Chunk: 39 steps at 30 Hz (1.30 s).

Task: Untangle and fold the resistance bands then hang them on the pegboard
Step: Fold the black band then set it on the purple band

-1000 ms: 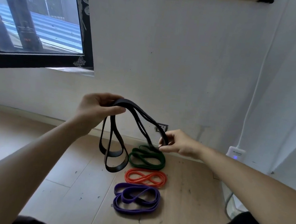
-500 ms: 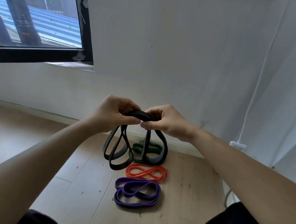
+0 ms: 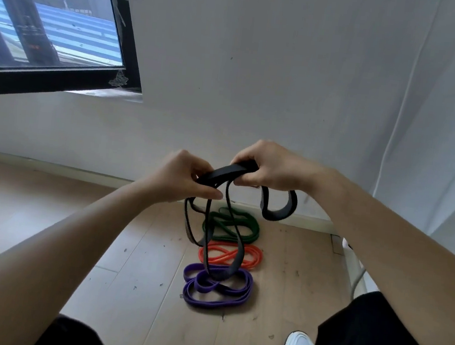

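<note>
Loops of black band (image 3: 226,172) dangle below left hand (image 3: 180,178) and right hand (image 3: 271,168), both grips pinching it.

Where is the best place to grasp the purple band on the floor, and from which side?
Probably from above, at the near edge of the purple band: it lies flat in loose coils, and its strands run together there, clear of the hanging black band.

A band (image 3: 227,172) spans left hand (image 3: 180,178) and right hand (image 3: 274,169); three other bands (image 3: 216,290) lie on the floor (image 3: 142,247) beneath.
</note>
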{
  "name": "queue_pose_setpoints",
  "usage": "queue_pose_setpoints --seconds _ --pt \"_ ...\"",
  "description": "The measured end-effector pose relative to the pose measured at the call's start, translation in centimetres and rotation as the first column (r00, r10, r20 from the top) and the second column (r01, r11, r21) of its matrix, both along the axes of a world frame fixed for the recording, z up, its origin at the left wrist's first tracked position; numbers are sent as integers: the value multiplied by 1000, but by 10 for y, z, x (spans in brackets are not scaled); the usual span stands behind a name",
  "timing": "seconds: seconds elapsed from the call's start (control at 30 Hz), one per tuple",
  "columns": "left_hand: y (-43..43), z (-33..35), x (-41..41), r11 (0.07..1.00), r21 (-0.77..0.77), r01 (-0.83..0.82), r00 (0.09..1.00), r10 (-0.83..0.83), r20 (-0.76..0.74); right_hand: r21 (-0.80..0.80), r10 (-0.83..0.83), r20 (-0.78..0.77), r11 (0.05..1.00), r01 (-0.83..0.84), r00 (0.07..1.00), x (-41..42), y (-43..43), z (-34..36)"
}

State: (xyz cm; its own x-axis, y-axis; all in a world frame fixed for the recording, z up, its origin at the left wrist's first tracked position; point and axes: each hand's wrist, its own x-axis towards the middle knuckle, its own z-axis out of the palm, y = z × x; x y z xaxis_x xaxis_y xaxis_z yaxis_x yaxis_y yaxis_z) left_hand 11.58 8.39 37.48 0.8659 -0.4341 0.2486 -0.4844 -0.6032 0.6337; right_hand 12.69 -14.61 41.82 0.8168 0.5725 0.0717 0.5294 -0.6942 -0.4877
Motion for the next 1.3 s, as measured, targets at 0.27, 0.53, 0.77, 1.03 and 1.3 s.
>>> queue_pose_setpoints --seconds 0.27,0.53,0.77,1.03,1.3 --pt "8 0 -3 942 -334 -32 962 -61 -267 167 12 -83 986 2 996 0 -12 -4" --pt "-11 -15 -10 923 -374 -95 955 -22 -297 436 27 -165 899 48 986 0 -9 -9" --pt "-19 -11 -10 952 -307 -12 981 -48 -187 485 8 -151 872 67 989 1 -13 -9" --pt "-13 -4 -9 972 -222 78 970 -125 -208 443 37 -142 896 30 989 0 -17 -9" --pt "-20 -12 -11 950 -313 -12 959 -78 -271 568 22 -170 819 80 985 3 -18 -14"
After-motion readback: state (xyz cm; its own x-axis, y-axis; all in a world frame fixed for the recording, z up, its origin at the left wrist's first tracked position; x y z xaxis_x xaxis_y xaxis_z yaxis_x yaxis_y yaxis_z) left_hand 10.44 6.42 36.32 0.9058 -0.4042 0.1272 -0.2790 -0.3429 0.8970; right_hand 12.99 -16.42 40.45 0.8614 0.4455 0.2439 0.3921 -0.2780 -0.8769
